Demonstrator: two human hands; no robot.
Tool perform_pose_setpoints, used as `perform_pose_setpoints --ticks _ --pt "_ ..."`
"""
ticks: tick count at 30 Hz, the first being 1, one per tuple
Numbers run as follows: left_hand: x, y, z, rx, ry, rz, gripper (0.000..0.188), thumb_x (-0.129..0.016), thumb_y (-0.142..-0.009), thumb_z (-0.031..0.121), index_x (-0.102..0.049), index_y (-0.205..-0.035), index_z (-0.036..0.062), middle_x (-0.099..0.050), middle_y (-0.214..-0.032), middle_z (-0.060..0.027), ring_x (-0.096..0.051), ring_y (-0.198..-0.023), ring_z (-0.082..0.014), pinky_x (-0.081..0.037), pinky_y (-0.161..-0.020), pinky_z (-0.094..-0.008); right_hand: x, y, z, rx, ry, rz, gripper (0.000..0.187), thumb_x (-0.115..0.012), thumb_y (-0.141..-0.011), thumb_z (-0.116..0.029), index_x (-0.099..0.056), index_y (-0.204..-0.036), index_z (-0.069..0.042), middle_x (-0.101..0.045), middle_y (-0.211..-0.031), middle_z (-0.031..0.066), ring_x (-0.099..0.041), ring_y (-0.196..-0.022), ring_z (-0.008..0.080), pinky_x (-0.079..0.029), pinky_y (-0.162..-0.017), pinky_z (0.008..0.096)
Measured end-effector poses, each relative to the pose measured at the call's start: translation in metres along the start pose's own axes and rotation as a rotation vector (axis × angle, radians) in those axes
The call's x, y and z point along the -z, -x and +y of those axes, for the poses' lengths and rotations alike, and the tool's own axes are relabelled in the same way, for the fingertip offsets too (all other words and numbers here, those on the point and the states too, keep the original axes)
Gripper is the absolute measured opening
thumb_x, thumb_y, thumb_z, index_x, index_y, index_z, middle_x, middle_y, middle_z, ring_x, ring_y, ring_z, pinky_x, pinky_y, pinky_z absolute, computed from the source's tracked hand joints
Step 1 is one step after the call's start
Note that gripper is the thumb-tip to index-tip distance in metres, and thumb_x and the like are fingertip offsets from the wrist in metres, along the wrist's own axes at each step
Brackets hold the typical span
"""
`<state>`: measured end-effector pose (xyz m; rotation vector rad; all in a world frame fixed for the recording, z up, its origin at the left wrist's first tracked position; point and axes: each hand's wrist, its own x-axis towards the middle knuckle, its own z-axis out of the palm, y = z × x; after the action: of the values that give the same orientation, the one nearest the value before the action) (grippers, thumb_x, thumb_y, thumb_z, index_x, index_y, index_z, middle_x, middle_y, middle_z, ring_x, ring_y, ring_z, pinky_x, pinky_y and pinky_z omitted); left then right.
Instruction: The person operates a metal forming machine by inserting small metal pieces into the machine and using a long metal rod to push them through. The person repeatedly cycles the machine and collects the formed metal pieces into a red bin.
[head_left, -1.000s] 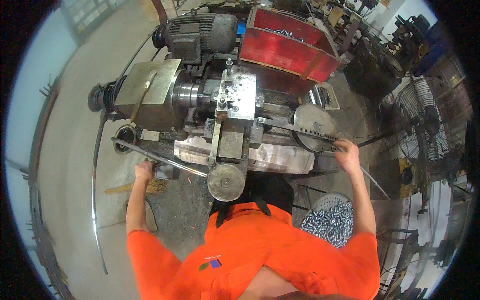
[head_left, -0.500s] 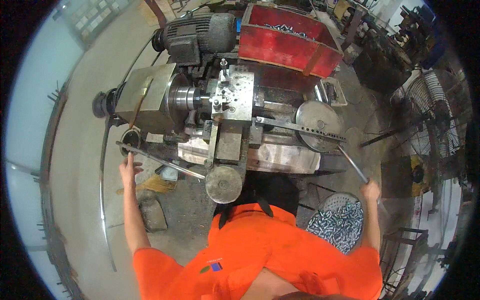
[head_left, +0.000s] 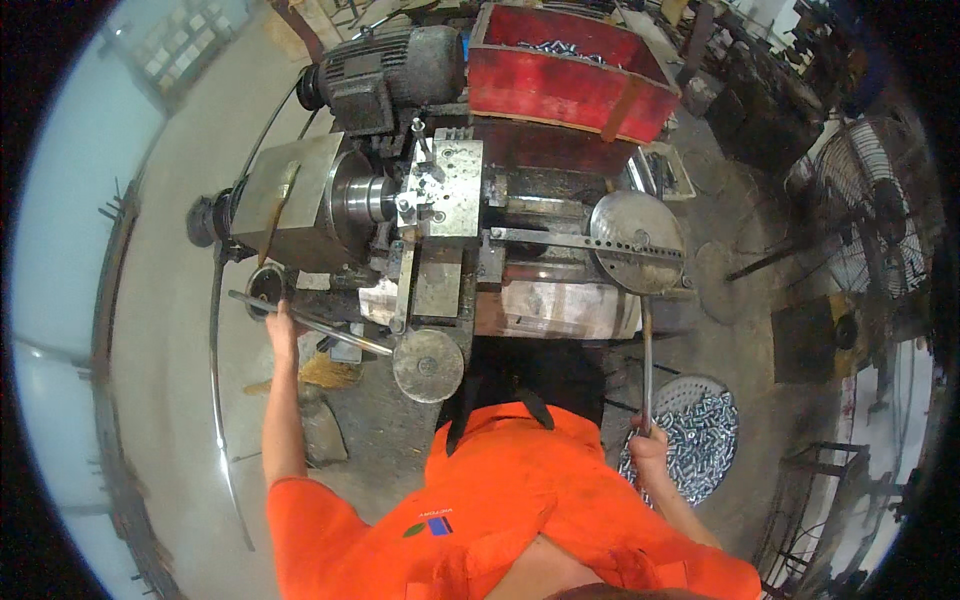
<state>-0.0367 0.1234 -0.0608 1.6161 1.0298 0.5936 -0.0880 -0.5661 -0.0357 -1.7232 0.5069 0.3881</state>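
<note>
Right bar [head_left: 647,365]: gripped near its lower end in the right hand [head_left: 650,447], running almost straight up from there to the edge of the right disc [head_left: 638,238].
Right hand: closed around the bar, held low at the left side of the perforated basket [head_left: 690,388].
Left bar [head_left: 335,330]: slanting down from beside the handwheel [head_left: 264,284] to the left disc [head_left: 428,366], crossed near its upper end by the left hand [head_left: 281,320].
Left hand: at the bar, raised with the forearm nearly upright; cannot tell whether closed around it.
Drilled strip [head_left: 570,240]: laid across the face of the right disc, reaching left toward the carriage below the tool block [head_left: 458,190].
Chuck [head_left: 362,200]: just left of the tool block, beside a housing [head_left: 318,185] with a brush [head_left: 277,215] lying on top.
Basket: filled with small metal pieces [head_left: 695,440], partly covered by the right hand and forearm.
Further back: a dark motor [head_left: 410,80] and a red bin [head_left: 570,100] with more pieces inside.
Floor, left: a straw broom [head_left: 330,372] just right of the left forearm.
Since half a second ago: right bar swung from a rightward slant to near vertical; right hand brought down and inward; left hand moved up onto its bar; tool block shifted closer to the chuck.
</note>
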Motion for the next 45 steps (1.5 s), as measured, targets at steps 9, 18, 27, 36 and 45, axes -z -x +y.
perform_pose_setpoints --ticks 9,18,27,36,45 --pt "0.002 0.01 0.026 0.085 -0.06 -0.07 0.041 -0.052 -0.089 0.031 -0.053 -0.091 -0.01 -0.061 -0.075 -0.0167 -0.064 -0.057 -0.0277 -0.056 -0.044 -0.0381 0.022 -0.014 0.007 0.176 0.339 0.102 0.033 -0.054 -0.063 -0.011 -0.061 -0.093 0.0 -0.048 -0.057 0.0009 -0.043 -0.05 0.0119 -0.033 -0.045 0.0279" --pt "0.0 0.016 0.018 0.034 0.002 -0.239 0.045 -0.051 -0.089 0.04 -0.054 -0.096 -0.004 -0.061 -0.075 -0.0138 -0.062 -0.053 -0.0241 -0.056 -0.045 -0.0341 0.192 -0.166 -0.058 0.373 1.412 0.585 0.066 -0.066 -0.063 -0.022 -0.049 -0.124 -0.003 -0.06 -0.096 0.0231 -0.06 -0.083 0.0387 -0.048 -0.071 0.0474" --pt "0.061 -0.006 -0.054 -0.102 -0.613 -0.347 0.052 -0.055 -0.085 0.045 -0.058 -0.105 -0.0028 -0.065 -0.089 -0.0155 -0.064 -0.076 -0.0247 -0.05 -0.066 -0.0358 0.085 -0.149 -0.058 0.881 1.051 0.801 0.081 -0.063 -0.061 -0.016 -0.036 -0.136 -0.003 -0.043 -0.133 0.023 -0.042 -0.12 0.0404 -0.028 -0.105 0.0442" --pt "-0.046 0.056 -0.131 0.015 -1.056 -0.105 0.046 -0.057 -0.081 0.046 -0.062 -0.093 0.0021 -0.063 -0.096 -0.0222 -0.061 -0.092 -0.0383 -0.049 -0.077 -0.0449 0.043 -0.117 -0.01 0.531 0.912 0.349 0.055 -0.062 -0.058 -0.013 -0.059 -0.112 -0.002 -0.054 -0.121 0.0214 -0.053 -0.11 0.0372 -0.044 -0.092 0.0386" --pt "0.001 0.035 -0.083 -0.224 -1.376 -0.514 0.046 -0.051 -0.085 0.048 -0.058 -0.102 0.0057 -0.064 -0.099 -0.0195 -0.061 -0.094 -0.0351 -0.048 -0.079 -0.0443 0.005 -0.092 -0.139 0.668 0.8 0.229 0.045 -0.06 -0.056 -0.007 -0.063 -0.1 0.0 -0.062 -0.105 0.0172 -0.06 -0.097 0.0333 -0.047 -0.086 0.0368"
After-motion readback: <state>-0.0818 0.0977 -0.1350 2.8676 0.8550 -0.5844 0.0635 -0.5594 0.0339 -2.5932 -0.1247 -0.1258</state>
